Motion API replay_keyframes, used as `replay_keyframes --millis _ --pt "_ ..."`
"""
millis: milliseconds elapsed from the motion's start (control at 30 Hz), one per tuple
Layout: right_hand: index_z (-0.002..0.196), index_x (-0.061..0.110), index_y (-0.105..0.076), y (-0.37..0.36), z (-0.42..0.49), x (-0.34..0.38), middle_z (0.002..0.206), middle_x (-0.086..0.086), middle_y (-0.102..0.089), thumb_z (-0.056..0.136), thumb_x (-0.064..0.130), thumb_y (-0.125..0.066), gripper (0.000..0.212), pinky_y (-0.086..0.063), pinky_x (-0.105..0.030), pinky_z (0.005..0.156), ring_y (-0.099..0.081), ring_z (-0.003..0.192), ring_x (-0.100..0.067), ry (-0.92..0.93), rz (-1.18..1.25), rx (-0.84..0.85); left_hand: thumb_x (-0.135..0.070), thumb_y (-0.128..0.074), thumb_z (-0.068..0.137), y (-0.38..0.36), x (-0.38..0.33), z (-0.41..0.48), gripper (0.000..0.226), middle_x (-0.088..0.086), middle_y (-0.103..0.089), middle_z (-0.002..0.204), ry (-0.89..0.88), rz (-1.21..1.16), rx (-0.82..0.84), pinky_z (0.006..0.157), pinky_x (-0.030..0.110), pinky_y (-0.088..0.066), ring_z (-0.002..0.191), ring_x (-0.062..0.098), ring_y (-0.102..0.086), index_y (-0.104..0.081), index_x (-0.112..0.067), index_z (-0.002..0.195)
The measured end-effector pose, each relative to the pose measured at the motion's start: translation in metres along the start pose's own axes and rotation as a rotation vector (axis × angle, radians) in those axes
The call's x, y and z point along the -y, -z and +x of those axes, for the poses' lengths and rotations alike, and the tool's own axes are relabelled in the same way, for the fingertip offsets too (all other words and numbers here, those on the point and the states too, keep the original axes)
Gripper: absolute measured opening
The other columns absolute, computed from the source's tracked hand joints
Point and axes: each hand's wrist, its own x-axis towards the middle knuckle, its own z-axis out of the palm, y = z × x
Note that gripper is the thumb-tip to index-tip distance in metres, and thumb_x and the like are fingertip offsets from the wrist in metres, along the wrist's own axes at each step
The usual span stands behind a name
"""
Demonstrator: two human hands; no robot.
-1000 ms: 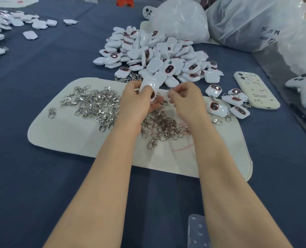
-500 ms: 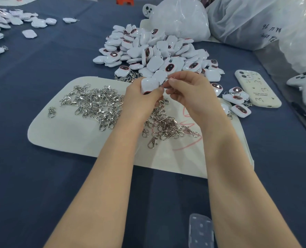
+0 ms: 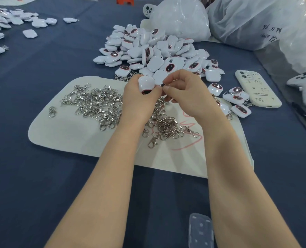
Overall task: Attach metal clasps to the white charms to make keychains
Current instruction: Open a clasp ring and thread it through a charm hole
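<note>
Left hand (image 3: 139, 97) grips charm (image 3: 146, 84); right hand (image 3: 182, 88) pinches clasp (image 3: 162, 85) at charm's edge. Risk: small clasp slips from pinch, drops into clasp pile (image 3: 98, 104).

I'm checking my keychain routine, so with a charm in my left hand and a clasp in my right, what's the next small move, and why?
Probably hook the clasp onto the edge of the charm that faces it. The left hand grips the charm, and the right hand pinches the clasp right beside it. Whether they are already joined is too small to tell.
</note>
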Motion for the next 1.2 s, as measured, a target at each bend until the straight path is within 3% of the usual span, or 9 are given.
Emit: replay_keyframes --millis 133,233,567,767,867,933,1000,1067,1200 --pt "0.095 0.013 -0.058 -0.0016 -0.0003 -0.0011 0.075 -0.004 -0.071 0.089 0.010 -0.059 0.007 -0.050 -0.027 0.069 -0.062 0.066 -0.011 -0.015 -0.070 -0.001 -0.009 -0.068 0.079 -0.0008 0.0013 0.0001 0.018 -0.008 -0.057 0.072 -0.016 0.040 -0.011 0.055 0.014 -0.041 0.061 0.006 -0.051 -0.057 -0.015 0.091" --pt "0.092 0.015 -0.058 -0.0022 -0.0010 -0.0014 0.074 -0.002 -0.070 0.088 0.014 -0.061 0.004 -0.042 -0.017 0.057 -0.055 0.059 -0.004 0.003 -0.131 -0.016 -0.009 -0.067 0.079 -0.0014 0.0022 0.0000 0.016 -0.007 -0.058 0.072 -0.010 0.048 0.000 0.058 0.019 -0.043 0.061 0.008 -0.051 -0.056 -0.017 0.088" --pt "0.082 0.016 -0.051 -0.0048 -0.0029 -0.0013 0.071 -0.007 -0.069 0.088 0.012 -0.063 0.013 -0.051 -0.033 0.076 -0.063 0.069 -0.017 0.007 -0.063 -0.068 -0.011 -0.068 0.080 -0.0034 0.0022 -0.0008 0.026 -0.006 -0.061 0.082 -0.020 0.057 0.017 0.061 0.018 -0.042 0.067 0.006 -0.054 -0.056 -0.014 0.102" --pt "0.085 0.014 -0.053 -0.0040 -0.0033 -0.0009 0.070 -0.004 -0.070 0.090 0.009 -0.060 0.009 -0.054 -0.041 0.081 -0.067 0.073 -0.024 0.006 -0.055 -0.058 -0.012 -0.067 0.081 -0.0022 0.0017 -0.0008 0.022 -0.002 -0.058 0.083 -0.071 0.111 0.014 0.065 0.025 -0.041 0.073 0.015 -0.051 -0.054 -0.016 0.098" --pt "0.090 0.008 -0.054 -0.0038 -0.0031 0.0008 0.070 -0.007 -0.070 0.091 0.008 -0.057 0.003 -0.053 -0.047 0.083 -0.067 0.079 -0.032 0.002 -0.052 -0.056 -0.014 -0.069 0.080 -0.0023 0.0011 -0.0011 0.021 -0.009 -0.056 0.076 -0.070 0.106 0.007 0.060 0.019 -0.042 0.066 0.009 -0.051 -0.053 -0.019 0.094" --pt "0.090 0.008 -0.055 -0.0036 -0.0027 0.0003 0.070 -0.005 -0.070 0.091 0.008 -0.057 0.002 -0.054 -0.043 0.081 -0.067 0.076 -0.028 0.002 -0.054 -0.054 -0.015 -0.068 0.080 -0.0027 0.0013 -0.0012 0.021 -0.012 -0.055 0.075 -0.078 0.123 0.004 0.057 0.015 -0.041 0.065 0.005 -0.051 -0.053 -0.020 0.093" --pt "0.089 0.012 -0.056 -0.0034 -0.0017 -0.0016 0.069 0.001 -0.068 0.092 0.011 -0.057 0.003 -0.053 -0.026 0.065 -0.064 0.065 -0.012 0.005 -0.069 -0.055 -0.014 -0.068 0.080 -0.0027 0.0019 -0.0006 0.021 -0.011 -0.054 0.076 -0.093 0.132 -0.011 0.059 0.017 -0.041 0.065 0.005 -0.050 -0.052 -0.020 0.093" --pt "0.092 0.014 -0.059 -0.0031 -0.0002 -0.0023 0.076 0.007 -0.065 0.091 0.014 -0.058 0.002 -0.043 -0.012 0.054 -0.056 0.062 -0.001 0.028 -0.138 -0.087 -0.015 -0.068 0.081 -0.0024 0.0023 -0.0001 0.022 -0.011 -0.053 0.078 -0.107 0.139 -0.031 0.062 0.021 -0.040 0.068 0.008 -0.050 -0.051 -0.021 0.094" --pt "0.094 0.012 -0.063 -0.0013 0.0022 -0.0036 0.081 0.009 -0.061 0.086 0.013 -0.062 0.008 -0.043 -0.013 0.067 -0.054 0.071 -0.005 0.082 -0.216 -0.156 -0.015 -0.066 0.083 -0.0029 0.0034 -0.0007 0.021 -0.013 -0.051 0.076 -0.148 0.179 -0.041 0.060 0.018 -0.038 0.066 0.003 -0.048 -0.050 -0.021 0.095"
